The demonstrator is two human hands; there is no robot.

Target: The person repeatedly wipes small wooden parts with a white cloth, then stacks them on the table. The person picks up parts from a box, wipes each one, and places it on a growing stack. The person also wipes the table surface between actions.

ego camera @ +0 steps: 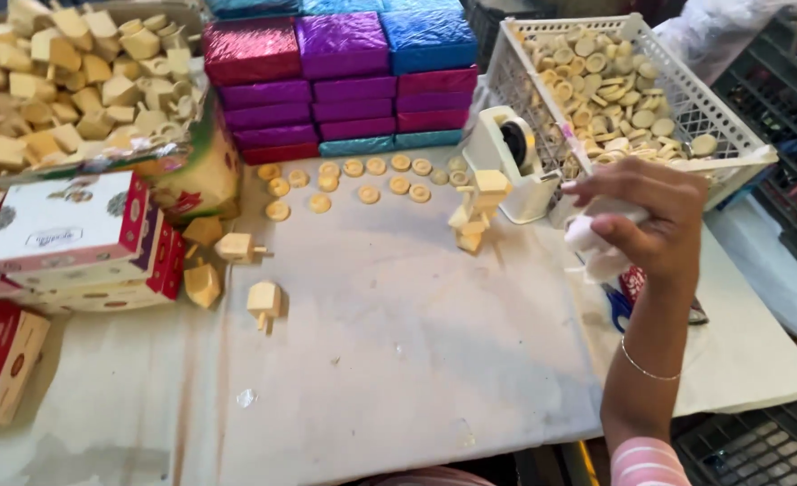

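My right hand point(650, 220) is raised over the right side of the table, fingers closed around a crumpled white piece of paper or cloth point(596, 247). Its fingertips are next to a white tape dispenser point(515, 157). Just left of the dispenser stands a small pile of pale wooden spinning tops point(475, 211). My left hand is not in view.
A white plastic basket point(731, 135) holds several round wooden discs; more discs point(362, 180) lie in rows on the table. Stacked foil-wrapped boxes point(344, 81) stand behind. A box of wooden tops point(75, 81) and red-white cartons point(66, 229) sit left. Loose tops point(264, 301) lie near them.
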